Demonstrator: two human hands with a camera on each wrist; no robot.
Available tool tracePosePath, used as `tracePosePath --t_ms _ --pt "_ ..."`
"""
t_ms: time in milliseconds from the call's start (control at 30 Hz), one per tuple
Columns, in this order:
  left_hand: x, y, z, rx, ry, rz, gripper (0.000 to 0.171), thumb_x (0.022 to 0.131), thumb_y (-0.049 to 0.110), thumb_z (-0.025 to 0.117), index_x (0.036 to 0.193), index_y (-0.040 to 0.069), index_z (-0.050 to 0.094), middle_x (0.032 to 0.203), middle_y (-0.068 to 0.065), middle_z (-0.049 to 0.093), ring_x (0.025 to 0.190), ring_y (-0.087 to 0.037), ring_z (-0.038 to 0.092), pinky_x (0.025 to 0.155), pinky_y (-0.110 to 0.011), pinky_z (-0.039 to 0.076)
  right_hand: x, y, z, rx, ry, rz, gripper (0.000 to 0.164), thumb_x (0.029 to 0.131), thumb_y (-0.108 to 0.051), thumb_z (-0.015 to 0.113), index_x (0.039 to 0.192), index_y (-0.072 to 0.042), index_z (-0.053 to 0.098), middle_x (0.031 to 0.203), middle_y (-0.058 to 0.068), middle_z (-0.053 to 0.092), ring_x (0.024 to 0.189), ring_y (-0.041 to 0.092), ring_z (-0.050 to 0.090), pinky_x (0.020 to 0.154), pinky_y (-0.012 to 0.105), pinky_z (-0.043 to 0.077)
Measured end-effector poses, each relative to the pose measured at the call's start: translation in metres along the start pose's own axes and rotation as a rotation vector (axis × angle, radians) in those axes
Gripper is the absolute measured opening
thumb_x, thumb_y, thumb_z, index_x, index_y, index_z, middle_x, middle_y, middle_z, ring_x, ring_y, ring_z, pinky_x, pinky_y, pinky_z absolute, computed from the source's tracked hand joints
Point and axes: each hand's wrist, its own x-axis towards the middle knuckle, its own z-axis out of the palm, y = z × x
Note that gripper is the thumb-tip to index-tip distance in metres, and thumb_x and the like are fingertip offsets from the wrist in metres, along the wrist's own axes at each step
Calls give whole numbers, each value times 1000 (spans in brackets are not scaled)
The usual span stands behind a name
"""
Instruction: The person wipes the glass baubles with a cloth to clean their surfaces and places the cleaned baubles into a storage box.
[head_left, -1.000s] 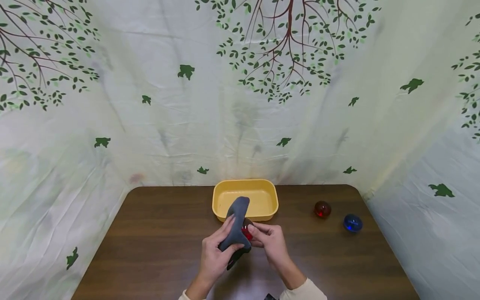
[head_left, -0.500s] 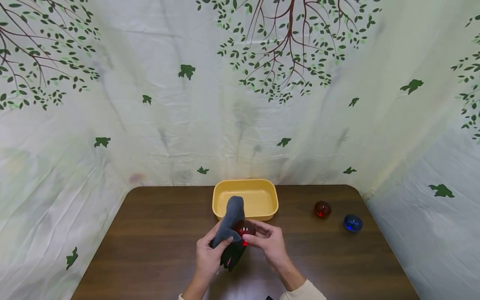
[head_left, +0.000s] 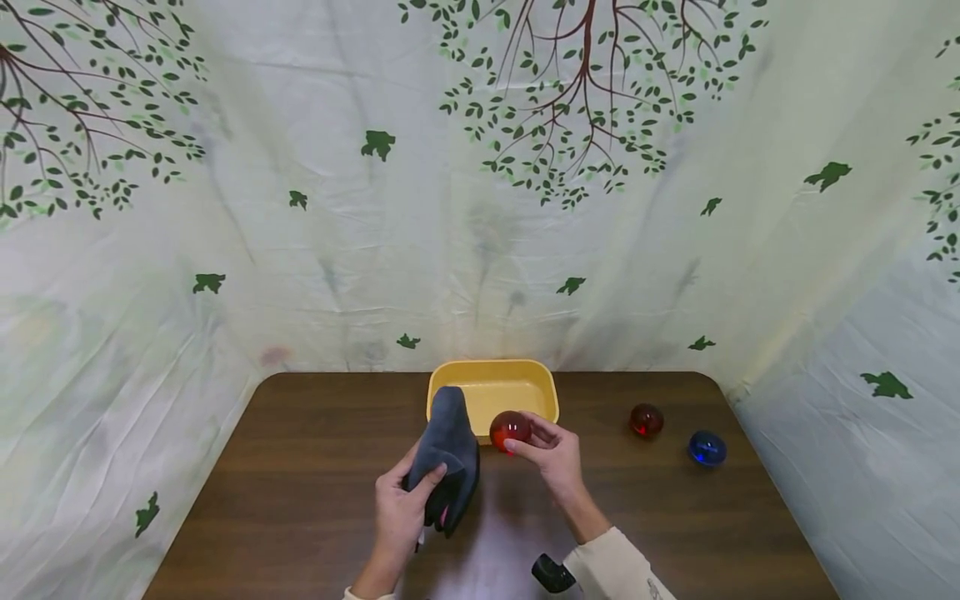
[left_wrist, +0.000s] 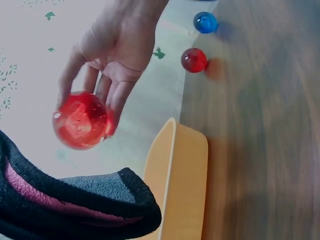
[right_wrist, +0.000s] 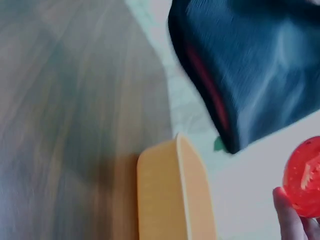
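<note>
My left hand grips a folded grey cloth with a black underside, thumb on top. A pink strip shows along its black edge in the left wrist view. My right hand pinches a clear red ball between thumb and fingers, just right of the cloth and apart from it. In the left wrist view the same red ball sits at the fingertips. Both hands are in front of the yellow tub. Most of the left fingers are hidden under the cloth.
A second red ball and a blue ball rest on the right side of the brown wooden table. A leaf-printed curtain hangs behind and beside it. A black device is at my right wrist.
The red ball, earlier against the cloth, has come away to the right and up in my right hand. My left hand and the cloth have shifted left.
</note>
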Motion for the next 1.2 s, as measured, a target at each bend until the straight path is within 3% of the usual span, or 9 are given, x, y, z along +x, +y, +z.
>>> tracePosePath --t_ms 267,600,867,1200 --pt "2 0 -8 -16 43 -3 40 80 -8 72 120 -7 64 97 5 72 85 -12 68 71 -26 57 34 21 -7 -157 57 -42 53 75 -9 83 124 -3 65 123 16 64 108 30 62 85 27 53" --pt "3 -2 -15 -32 64 -44 43 81 -10 70 123 -9 61 100 5 71 88 -12 68 74 -28 57 69 48 -8 -337 26 -11 59 74 -17 84 128 -8 63 126 11 61 113 31 56 88 39 54" --pt "1 -3 -17 12 75 -40 44 82 -7 71 124 -9 60 101 8 71 90 -8 67 75 -23 56 77 69 -4 -483 68 -14 55 73 -17 86 124 -7 66 122 15 63 108 32 57 87 41 54" --pt "3 -2 -18 8 76 -48 45 82 -8 70 125 -12 57 101 9 70 91 -7 66 76 -22 55 81 74 5 -597 95 -69 56 72 -13 85 123 -2 64 122 17 63 110 35 56 95 49 49"
